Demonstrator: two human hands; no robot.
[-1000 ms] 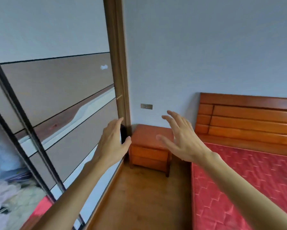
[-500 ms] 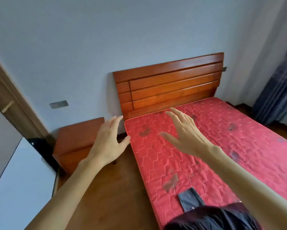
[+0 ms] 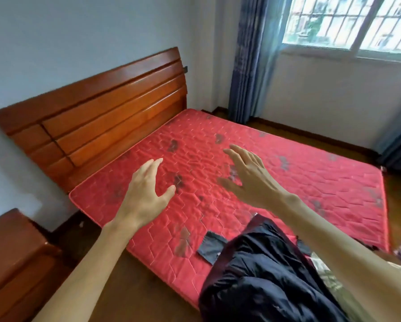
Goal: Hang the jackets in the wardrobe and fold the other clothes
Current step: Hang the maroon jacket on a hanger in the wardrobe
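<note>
A red quilted mattress [image 3: 322, 182] with a hexagon stitch pattern and dark smudges fills the middle of the view, lying bare on the bed; behind it a pale blue-grey wall [image 3: 78, 31] backs a glossy reddish-brown wooden headboard [image 3: 97, 112] made of horizontal slats; at the upper right a white-framed barred window [image 3: 357, 22] lets in daylight, with a blue pleated curtain [image 3: 250, 59] hanging just beside it down to the brown wooden floor [image 3: 129, 282]; a reddish-brown wooden nightstand [image 3: 16, 256] stands at the lower left, apart from the bed.

A dark navy puffy jacket [image 3: 259, 275] with a maroon edge lies crumpled on the near part of the mattress, reaching its near edge at the bottom of the view; to its right, partly hidden under the right forearm, a pale patterned garment [image 3: 334, 283] also lies on the bed.

Both bare arms reach forward over the mattress; the left hand [image 3: 146, 194] hangs above the near-left part of the mattress, fingers straight and together, thumb spread, holding nothing; the right hand [image 3: 250, 180] is above the middle of the mattress, fingers extended and slightly spread, also empty; neither touches the jacket, which lies below and nearer than both.

A small grey rectangular fabric flap [image 3: 212, 246] lies flat on the mattress, touching the jacket's left side.
</note>
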